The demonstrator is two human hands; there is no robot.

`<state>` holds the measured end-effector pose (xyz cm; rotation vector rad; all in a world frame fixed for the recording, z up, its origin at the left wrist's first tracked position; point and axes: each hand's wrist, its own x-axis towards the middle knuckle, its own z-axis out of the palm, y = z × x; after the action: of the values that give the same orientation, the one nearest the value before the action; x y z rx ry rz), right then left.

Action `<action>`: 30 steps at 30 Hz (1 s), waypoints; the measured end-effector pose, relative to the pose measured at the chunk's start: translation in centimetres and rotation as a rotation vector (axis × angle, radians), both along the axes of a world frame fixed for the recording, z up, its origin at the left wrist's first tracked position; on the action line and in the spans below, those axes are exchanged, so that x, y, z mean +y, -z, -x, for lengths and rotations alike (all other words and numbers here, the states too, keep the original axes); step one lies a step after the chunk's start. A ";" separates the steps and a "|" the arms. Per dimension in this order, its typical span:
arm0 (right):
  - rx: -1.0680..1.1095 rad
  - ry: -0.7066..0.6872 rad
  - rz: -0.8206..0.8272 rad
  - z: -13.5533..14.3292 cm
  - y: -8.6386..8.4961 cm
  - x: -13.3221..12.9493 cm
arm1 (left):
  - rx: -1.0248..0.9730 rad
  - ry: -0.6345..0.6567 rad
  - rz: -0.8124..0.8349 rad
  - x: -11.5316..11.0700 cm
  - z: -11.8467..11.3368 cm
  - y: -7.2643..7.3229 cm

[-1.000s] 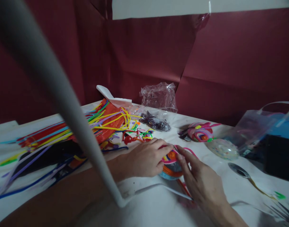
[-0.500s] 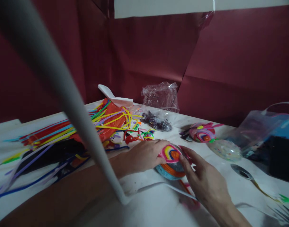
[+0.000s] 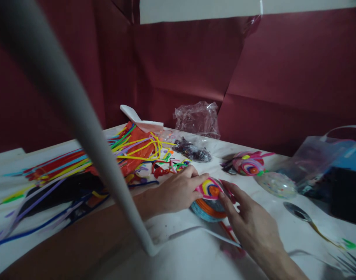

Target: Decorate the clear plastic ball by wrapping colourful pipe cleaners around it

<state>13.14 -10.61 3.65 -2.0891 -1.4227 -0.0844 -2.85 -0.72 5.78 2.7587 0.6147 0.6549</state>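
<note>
Between my hands is a round craft piece (image 3: 208, 210) banded in light blue and orange, with a pink, yellow, blue and orange eye-like pattern on top. My left hand (image 3: 180, 190) reaches in from the left, thumb and fingers closed on the near-left edge of the patterned part. At the other side, my right hand (image 3: 250, 217) holds the piece between thumb and fingers, the thumb pressing beside the orange centre. Some of its far side is hidden by my fingers. Below lie a white strip (image 3: 207, 229) and pink and orange strands.
Colourful pipe cleaners (image 3: 137, 149) spread across the left. Behind are a clear plastic bag (image 3: 197, 118) and a dark wrapped bundle (image 3: 192, 149). On the right lie a similar pink piece (image 3: 248, 163), a clear speckled oval (image 3: 277, 184) and a tape roll (image 3: 297, 212). A pale pole (image 3: 93, 136) crosses the left foreground.
My left hand has shifted its grip, its knuckles raised and fingers drawn back a little from the top of the piece. My right hand stays nearly where it was.
</note>
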 end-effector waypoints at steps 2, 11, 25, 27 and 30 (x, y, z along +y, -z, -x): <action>-0.045 -0.021 -0.036 0.1 0.1 0.0 | 0.005 0.004 0.019 0.0 0.1 -0.1; -0.217 -0.099 -0.151 0.0 1.1 0.1 | -0.021 -0.037 0.056 -0.1 -0.1 0.0; -0.048 -0.088 -0.131 -0.3 0.8 0.0 | -0.041 -0.101 0.013 -0.6 -0.3 0.5; -0.031 -0.079 -0.114 -0.2 0.8 0.1 | -0.029 -0.087 -0.016 -0.6 -0.2 0.5; -0.013 -0.062 -0.092 -0.2 0.7 0.2 | -0.011 -0.054 -0.054 -0.5 -0.2 0.7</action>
<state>13.33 -10.45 3.00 -1.9716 -1.4623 -0.1361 -2.67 -1.22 5.11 2.7951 0.6817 0.7079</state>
